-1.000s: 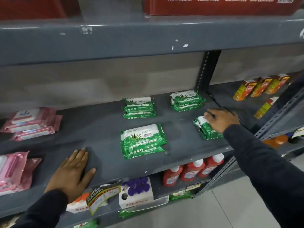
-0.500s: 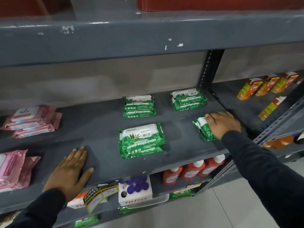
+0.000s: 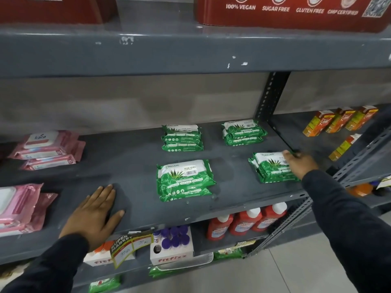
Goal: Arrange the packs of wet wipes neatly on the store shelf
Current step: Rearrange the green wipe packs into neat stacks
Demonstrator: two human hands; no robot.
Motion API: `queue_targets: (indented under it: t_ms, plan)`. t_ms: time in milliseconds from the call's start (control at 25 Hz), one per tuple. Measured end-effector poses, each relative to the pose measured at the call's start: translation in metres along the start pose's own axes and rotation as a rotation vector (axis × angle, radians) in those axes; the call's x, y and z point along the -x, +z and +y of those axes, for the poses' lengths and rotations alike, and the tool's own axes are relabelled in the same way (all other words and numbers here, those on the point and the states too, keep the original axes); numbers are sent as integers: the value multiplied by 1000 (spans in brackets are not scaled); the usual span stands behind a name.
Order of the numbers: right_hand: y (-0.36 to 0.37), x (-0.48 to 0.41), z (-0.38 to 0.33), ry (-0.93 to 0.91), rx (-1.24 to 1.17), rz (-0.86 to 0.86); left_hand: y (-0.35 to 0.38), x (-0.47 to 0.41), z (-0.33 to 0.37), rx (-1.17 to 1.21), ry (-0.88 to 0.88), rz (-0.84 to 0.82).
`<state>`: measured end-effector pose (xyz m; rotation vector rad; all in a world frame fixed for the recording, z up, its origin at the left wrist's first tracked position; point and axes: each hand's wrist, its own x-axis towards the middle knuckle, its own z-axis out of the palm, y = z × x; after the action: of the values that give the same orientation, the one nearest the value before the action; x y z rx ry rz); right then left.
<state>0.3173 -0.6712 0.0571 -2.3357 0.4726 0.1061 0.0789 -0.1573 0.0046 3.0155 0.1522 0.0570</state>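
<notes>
Green aloe vera wet wipe packs lie on the grey shelf (image 3: 127,163) in small stacks: one at the back middle (image 3: 182,137), one at the back right (image 3: 243,132), one at the front middle (image 3: 184,179). A fourth stack (image 3: 268,168) sits at the front right. My right hand (image 3: 300,163) lies over its right end, fingers curled around the far right corner. My left hand (image 3: 95,212) rests flat on bare shelf near the front edge, fingers spread and holding nothing. Pink wipe packs are stacked at the back left (image 3: 48,146) and front left (image 3: 17,206).
A perforated upright post (image 3: 270,96) bounds the shelf on the right; beyond it stand small juice cartons (image 3: 338,121). The shelf above holds a red box (image 3: 285,11). Below are red bottles (image 3: 245,223), a Fitfizz box (image 3: 171,246) and price tags (image 3: 131,246).
My right hand slid to the right end of the front right green stack, uncovering most of its top. The stack looks squarer to the shelf edge. My left hand stayed put.
</notes>
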Motion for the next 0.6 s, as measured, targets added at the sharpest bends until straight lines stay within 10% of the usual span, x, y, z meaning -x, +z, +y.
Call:
queue_targets:
  t_ms: [600]
  plan:
    - [38,10,-18,-54,102,49,3,-1,-3,-7,-3,-3]
